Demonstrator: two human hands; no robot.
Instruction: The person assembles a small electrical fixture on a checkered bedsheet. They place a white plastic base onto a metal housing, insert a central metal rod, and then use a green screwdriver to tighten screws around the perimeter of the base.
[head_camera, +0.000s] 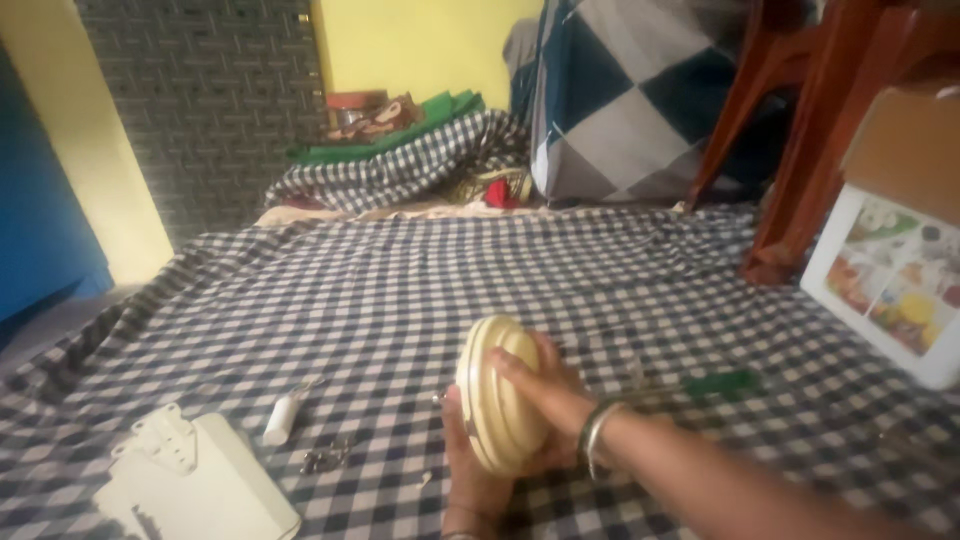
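Note:
A cream, ribbed round cap (500, 392) stands on its edge above the checked cloth (400, 280). My left hand (470, 470) grips it from below at its near side. My right hand (545, 385) wraps over its right face, a metal bangle on that wrist. Just right of the hands lies a screwdriver (715, 384) with a green handle. A small white cylinder with a wire (284, 416) and a few small dark screws (325, 458) lie to the left.
A white plastic housing part (195, 480) sits at the lower left. A printed cardboard box (895, 270) stands at the right by red-brown chair legs (800, 150). Folded cloths and a checked cushion (630, 90) are piled at the back.

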